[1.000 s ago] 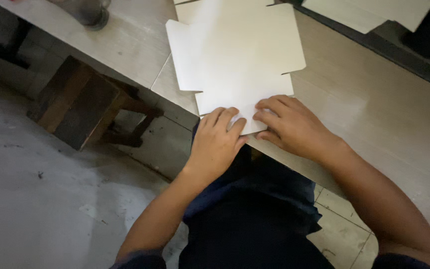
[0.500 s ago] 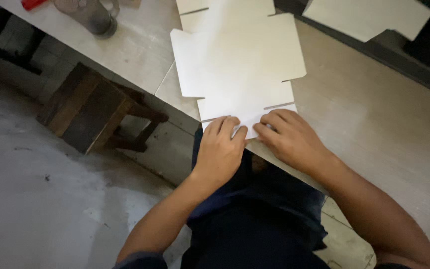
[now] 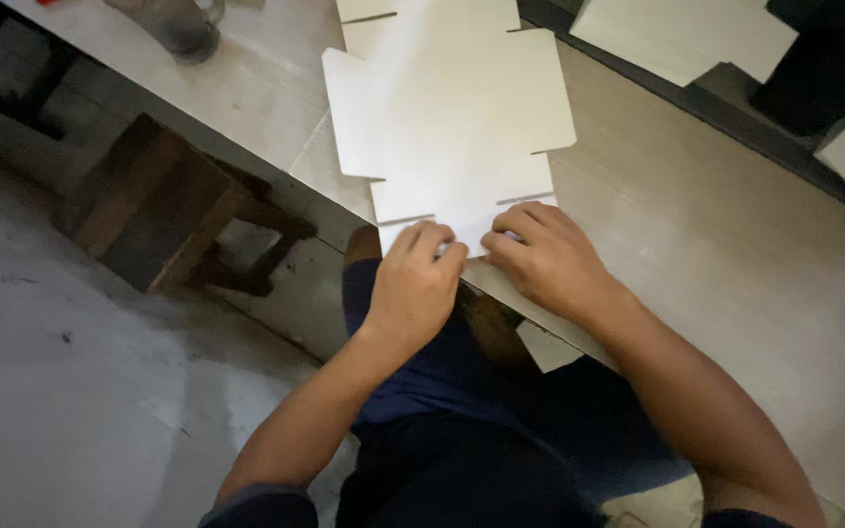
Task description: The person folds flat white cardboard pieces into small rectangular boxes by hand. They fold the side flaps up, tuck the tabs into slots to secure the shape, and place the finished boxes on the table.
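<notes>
Both hands, left hand [image 3: 413,284] and right hand [image 3: 540,259], press curled fingers flat on the light, bendable white cardboard blank [image 3: 452,127] at its near edge, mid-frame, gripping nothing.

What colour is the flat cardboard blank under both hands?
White, plain and unprinted; the cardboard blank shows best in the head view.

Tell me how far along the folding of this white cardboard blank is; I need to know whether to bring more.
Barely begun. The white die-cut blank lies flat on the table, side flaps unfolded and slots open. In hand: the left hand and right hand press its near edge flap at the table's edge. Left: every other flap. More white sheets wait at the far side.
</notes>
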